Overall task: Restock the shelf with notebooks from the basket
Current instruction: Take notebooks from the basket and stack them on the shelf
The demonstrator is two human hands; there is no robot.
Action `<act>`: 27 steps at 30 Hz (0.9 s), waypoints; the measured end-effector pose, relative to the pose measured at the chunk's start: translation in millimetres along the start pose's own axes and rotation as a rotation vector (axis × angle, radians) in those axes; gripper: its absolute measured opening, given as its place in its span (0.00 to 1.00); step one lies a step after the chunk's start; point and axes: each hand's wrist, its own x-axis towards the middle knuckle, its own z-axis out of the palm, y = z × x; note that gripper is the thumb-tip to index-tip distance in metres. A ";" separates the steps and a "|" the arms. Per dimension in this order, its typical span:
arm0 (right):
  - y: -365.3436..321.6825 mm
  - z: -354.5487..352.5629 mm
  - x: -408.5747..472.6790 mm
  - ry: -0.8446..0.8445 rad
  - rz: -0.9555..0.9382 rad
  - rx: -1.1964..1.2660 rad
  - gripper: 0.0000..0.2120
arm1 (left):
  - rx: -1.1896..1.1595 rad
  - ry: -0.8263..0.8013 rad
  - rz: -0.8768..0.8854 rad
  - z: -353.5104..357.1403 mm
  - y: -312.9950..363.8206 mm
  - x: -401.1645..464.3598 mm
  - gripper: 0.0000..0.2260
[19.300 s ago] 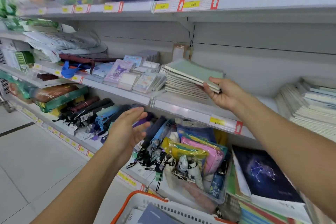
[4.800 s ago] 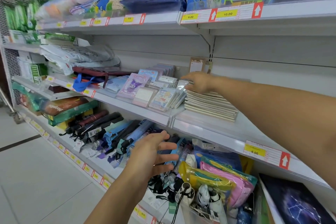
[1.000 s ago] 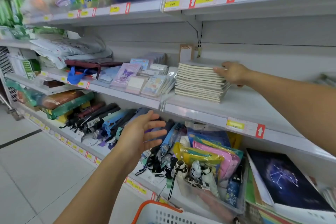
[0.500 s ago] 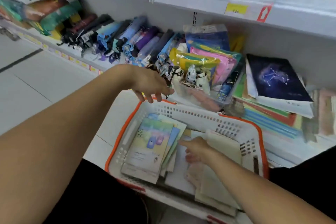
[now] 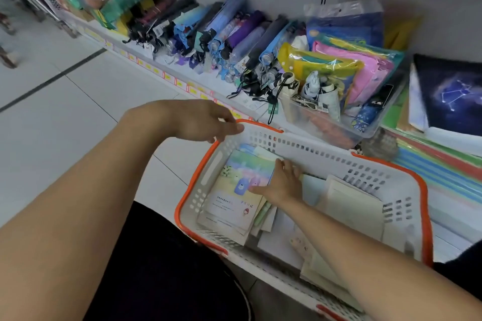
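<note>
Back at the basket for more notebooks after squaring the stack on the upper shelf.

The right hand [image 5: 281, 184], a second ago up on that stack, now lies relaxed and flat on a pastel-covered notebook [image 5: 241, 185], grasping nothing yet; the next pick is starting. The left hand [image 5: 206, 122] hovers released just above the orange rim of the white basket [image 5: 260, 126]. Inside the basket lie several notebooks, pastel ones left, pale green ones [image 5: 352, 206] right.
</note>
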 end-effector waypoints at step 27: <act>-33.0 -140.9 19.9 -0.030 -0.004 1.514 0.08 | -0.061 0.158 -0.185 9.8 2.7 7.9 0.48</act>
